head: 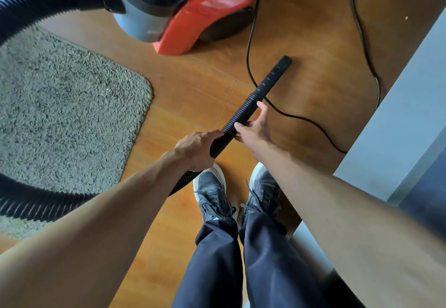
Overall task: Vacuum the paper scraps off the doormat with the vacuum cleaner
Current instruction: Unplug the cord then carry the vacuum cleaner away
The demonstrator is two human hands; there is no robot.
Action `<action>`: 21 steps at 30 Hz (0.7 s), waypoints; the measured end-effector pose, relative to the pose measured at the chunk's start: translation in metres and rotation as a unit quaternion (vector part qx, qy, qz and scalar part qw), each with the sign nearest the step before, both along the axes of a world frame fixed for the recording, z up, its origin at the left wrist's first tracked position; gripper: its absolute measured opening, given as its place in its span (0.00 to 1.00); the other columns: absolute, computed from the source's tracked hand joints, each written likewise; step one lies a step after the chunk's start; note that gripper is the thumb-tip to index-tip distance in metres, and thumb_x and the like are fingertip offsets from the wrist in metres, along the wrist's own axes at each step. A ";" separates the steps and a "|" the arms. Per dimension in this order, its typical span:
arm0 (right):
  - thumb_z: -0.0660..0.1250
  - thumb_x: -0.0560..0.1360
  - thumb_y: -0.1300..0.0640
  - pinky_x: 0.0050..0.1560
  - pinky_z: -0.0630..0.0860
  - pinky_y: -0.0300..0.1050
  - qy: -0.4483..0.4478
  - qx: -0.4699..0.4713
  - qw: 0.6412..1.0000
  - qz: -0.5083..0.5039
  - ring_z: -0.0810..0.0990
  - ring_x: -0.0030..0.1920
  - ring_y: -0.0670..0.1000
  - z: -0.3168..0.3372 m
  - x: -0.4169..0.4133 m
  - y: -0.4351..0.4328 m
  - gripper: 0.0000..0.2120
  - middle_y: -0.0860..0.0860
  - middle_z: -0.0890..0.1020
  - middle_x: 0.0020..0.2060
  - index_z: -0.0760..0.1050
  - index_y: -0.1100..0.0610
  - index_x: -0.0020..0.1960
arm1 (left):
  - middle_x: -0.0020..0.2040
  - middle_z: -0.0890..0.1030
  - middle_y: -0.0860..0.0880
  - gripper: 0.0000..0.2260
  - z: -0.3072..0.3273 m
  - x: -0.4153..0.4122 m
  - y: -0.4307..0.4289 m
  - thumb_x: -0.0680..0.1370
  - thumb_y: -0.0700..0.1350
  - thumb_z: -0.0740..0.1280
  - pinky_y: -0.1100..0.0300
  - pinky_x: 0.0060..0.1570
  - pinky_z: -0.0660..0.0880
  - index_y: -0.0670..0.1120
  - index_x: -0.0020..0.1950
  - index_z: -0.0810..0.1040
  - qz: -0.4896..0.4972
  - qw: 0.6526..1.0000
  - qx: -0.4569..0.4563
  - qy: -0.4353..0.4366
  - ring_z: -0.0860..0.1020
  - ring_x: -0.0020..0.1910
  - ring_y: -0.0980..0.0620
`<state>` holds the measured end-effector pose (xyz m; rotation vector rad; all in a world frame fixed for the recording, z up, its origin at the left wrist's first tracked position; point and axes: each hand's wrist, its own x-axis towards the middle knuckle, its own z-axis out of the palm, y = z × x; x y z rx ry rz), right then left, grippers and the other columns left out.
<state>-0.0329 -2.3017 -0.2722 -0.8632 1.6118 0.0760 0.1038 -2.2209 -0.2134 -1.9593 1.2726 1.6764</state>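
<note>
A red and grey vacuum cleaner (188,11) stands on the wooden floor at the top. Its black ribbed hose (243,112) loops round the left side and comes up between my hands. My left hand (198,148) is closed around the hose. My right hand (255,126) touches the hose a little further along, with its fingers spread. The hose's black nozzle (280,69) points away over the bare floor, to the right of the grey shaggy doormat (62,114). One tiny pale speck shows on the mat; I see no other scraps.
A black power cord (248,66) snakes across the floor right of the nozzle. A pale wall or door frame (398,139) runs along the right. My two dark shoes (212,194) stand just below my hands.
</note>
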 end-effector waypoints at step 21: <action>0.61 0.80 0.49 0.57 0.75 0.54 0.112 -0.186 0.751 0.624 0.71 0.65 0.60 0.438 -0.034 -0.133 0.34 0.56 0.67 0.68 0.46 0.50 0.78 | 0.75 0.64 0.40 0.41 0.396 0.014 -0.107 0.80 0.63 0.60 0.46 0.63 0.71 0.44 0.82 0.42 -0.054 0.976 -0.101 -0.187 0.69 0.70 0.40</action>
